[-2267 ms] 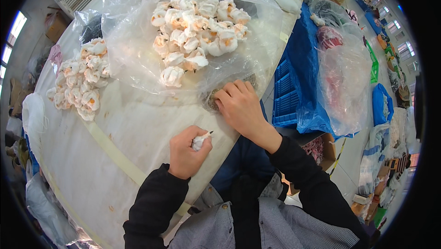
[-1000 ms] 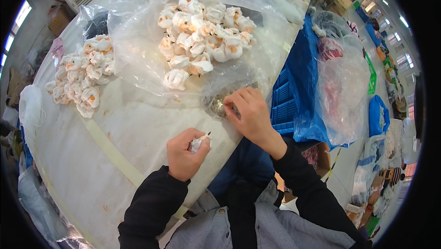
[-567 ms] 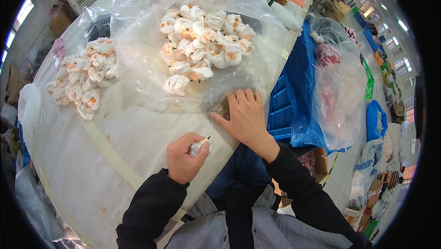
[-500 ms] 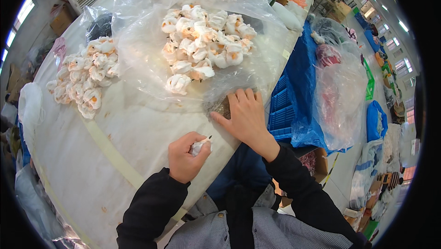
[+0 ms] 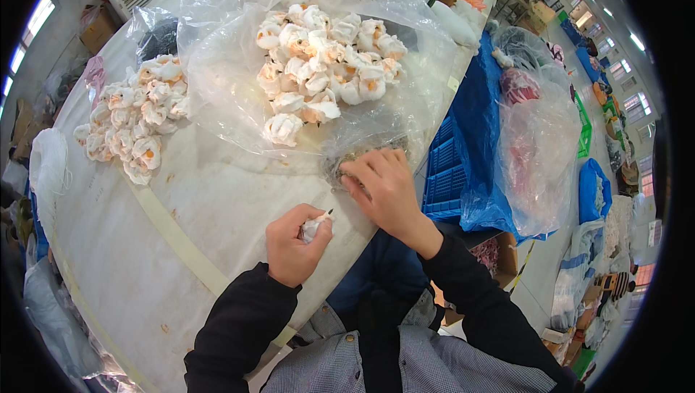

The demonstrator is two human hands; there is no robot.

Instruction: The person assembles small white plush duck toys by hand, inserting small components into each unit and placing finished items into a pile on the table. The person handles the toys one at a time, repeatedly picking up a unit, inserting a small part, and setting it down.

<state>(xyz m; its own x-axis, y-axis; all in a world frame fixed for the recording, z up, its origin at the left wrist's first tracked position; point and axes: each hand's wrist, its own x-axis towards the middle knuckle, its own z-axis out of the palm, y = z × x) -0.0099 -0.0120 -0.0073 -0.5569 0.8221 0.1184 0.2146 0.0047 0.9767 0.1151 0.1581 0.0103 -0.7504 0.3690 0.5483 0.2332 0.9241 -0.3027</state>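
My left hand is closed around a white artificial flower head, its dark stem tip poking up past the thumb. To the right of it, my right hand rests at a clear plastic bag of small dark bits, fingers curled and thumb drawn in. Whatever lies between those fingertips is hidden. Beyond both hands, a pile of white and orange artificial flower heads sits on a large clear plastic bag. A second flower pile lies to the left.
The pale cloth-covered table has a yellowish tape strip. Right of its edge stand a blue crate with a blue liner and a clear bag of pink things. A cardboard box is below the table edge.
My right hand's fingers have gone from spread over the small bag to curled, drawing slightly down. My left hand stays nearly still with the flower head.
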